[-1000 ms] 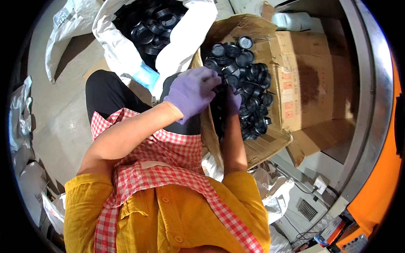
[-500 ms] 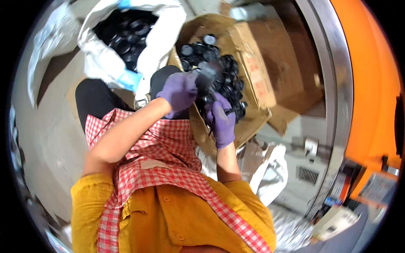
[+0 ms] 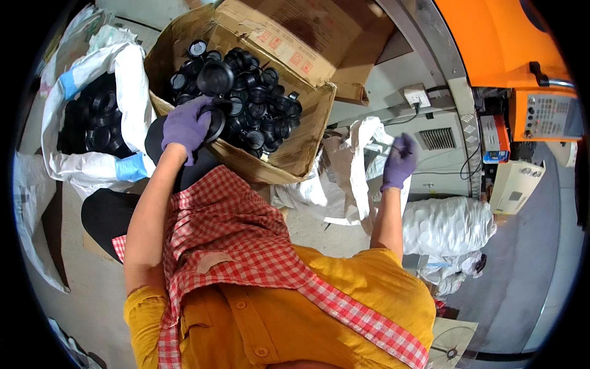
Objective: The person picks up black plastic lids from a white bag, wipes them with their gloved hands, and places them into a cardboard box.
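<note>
My left hand (image 3: 186, 127), in a purple glove, is closed on a black round plastic cap (image 3: 214, 125) at the near left edge of the cardboard box (image 3: 301, 174). Just past its fingers, a larger black disc (image 3: 216, 77) shows above the pile; whether it is joined to the held cap I cannot tell. Many similar black caps (image 3: 258, 111) lie heaped in the box. Away to the right, my right hand (image 3: 399, 163), also gloved, is held over an open white sack (image 3: 361, 150). Its fingers are curled around something dark that I cannot make out.
Left of the box stands a white woven sack (image 3: 132, 86) full of black parts. An orange machine (image 3: 485, 37) with a control panel (image 3: 549, 117) rises on the right. A plug and cable (image 3: 416, 98) hang near the sack, and a stuffed white bag (image 3: 445, 226) lies below.
My right hand has left the box and moved right, over the white sack. My left hand keeps its hold near the box edge. The whole view has shifted, showing more of the right side.
</note>
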Tool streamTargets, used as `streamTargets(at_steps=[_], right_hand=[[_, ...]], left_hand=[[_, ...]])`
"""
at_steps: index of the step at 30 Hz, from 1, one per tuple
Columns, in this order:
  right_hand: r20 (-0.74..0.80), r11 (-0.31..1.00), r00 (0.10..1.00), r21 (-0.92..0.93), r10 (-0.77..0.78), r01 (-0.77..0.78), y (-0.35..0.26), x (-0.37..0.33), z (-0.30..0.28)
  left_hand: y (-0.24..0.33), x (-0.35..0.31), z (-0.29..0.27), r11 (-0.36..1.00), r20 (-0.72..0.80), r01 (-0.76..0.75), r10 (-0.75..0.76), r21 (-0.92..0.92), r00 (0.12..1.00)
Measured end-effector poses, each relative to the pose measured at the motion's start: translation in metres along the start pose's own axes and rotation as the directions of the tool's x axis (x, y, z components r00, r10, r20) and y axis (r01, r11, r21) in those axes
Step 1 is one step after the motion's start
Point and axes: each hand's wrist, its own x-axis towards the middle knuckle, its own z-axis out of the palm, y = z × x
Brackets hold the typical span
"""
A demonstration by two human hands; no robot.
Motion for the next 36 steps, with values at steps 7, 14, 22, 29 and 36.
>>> streamTargets(at_steps=[7,14,22,29,36], right_hand=[[0.522,0.761,0.712,-0.648,0.470,-0.028,0.023,-0.020,-0.003],[0.482,0.904,0.765,0.244,-0.427,0.351,-0.135,-0.004,0.041],[0.411,0.307,-0.142,0.833,-0.901,0.461,-0.184,-0.097,0.115],[0.451,0.433,0.021,0.840,-0.892,0.328,-0.194,-0.113,0.138],[0.630,0.951,-0.717,0.251,-0.300,-0.178,-0.202,-0.088,0.100]], left_hand=[[-0.009,-0.011,-0.011,0.991,0.039,-0.047,0.043,0.123,0.998],[-0.032,-0.020,0.014,0.943,-0.046,-0.323,0.320,-0.084,0.946],[0.037,-0.073,-0.050,0.968,0.563,-0.166,0.245,-0.189,0.789],[0.001,-0.104,-0.036,0.799,0.557,0.243,0.134,-0.550,0.820],[0.074,-0.113,-0.080,0.777,0.463,-0.612,0.493,0.147,0.737]])
